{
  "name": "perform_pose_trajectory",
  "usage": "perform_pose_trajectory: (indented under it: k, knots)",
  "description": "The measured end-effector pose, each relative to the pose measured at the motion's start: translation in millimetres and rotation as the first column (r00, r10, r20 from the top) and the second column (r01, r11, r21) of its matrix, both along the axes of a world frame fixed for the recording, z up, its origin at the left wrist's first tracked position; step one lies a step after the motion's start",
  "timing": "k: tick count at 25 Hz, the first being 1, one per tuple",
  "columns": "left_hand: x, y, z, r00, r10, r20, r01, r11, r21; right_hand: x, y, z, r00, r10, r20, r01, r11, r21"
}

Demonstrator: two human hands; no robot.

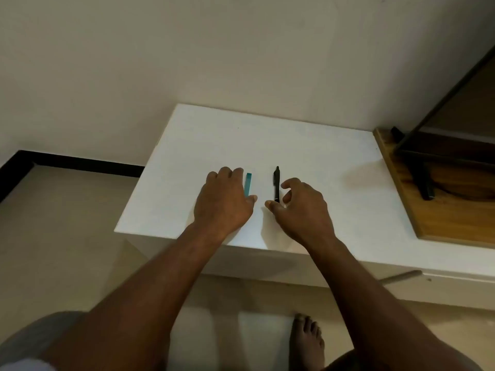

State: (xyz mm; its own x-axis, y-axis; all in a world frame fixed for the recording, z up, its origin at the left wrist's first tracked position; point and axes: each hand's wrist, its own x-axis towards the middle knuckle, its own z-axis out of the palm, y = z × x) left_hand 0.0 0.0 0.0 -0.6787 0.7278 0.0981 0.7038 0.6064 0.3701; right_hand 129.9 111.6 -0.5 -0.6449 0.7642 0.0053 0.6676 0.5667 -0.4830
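A black pen (276, 184) lies on the white tabletop (308, 145), pointing away from me. A short teal strip (248, 183) lies parallel to it on its left. My left hand (223, 200) rests palm down on the table, its fingers beside the strip and its thumb at the strip's near end. My right hand (301, 208) hovers just right of the pen with loosely curled fingers; its thumb tip is at the pen's near end. Neither hand holds anything.
A wooden board (452, 220) lies at the table's right end, with a dark stand and frame (426, 167) on it. A wall runs behind the table. The floor lies left and below, with my bare foot (308, 341) on it. A metal handle (401, 275) juts from the table's front.
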Motion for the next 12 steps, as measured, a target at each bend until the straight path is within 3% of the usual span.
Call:
perform_pose_trajectory:
  k: [12]
  knots:
    - [-2.7,4.2,2.8,0.998,-0.001,0.064,0.0,1.0,0.009,-2.5,-1.5,2.2,0.995,-0.095,0.038,0.097,0.994,-0.057]
